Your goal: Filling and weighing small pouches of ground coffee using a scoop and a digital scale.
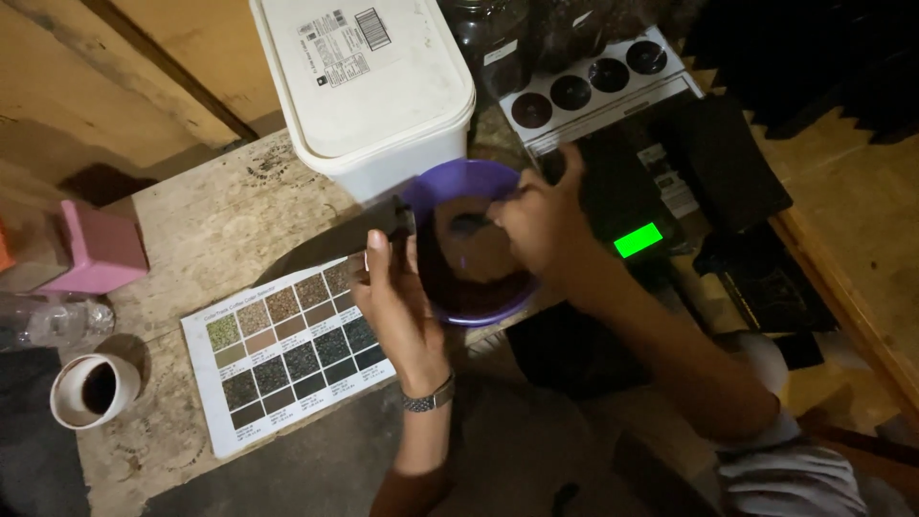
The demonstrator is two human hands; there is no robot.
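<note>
The right hand's fingers curl together over the purple bowl, pinching a small dark thing too blurred to name. The left hand's fingers close around a dark flat tool at the bowl's left rim. The bowl is round, shallow, brown inside, and sits on the table between a white tub and a colour chart.

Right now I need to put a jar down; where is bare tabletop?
Bare wood lies between the pink box, white tub and colour chart. A narrower strip lies between the chart and the cup. Around the purple bowl, both hands and the scale it is crowded.
</note>
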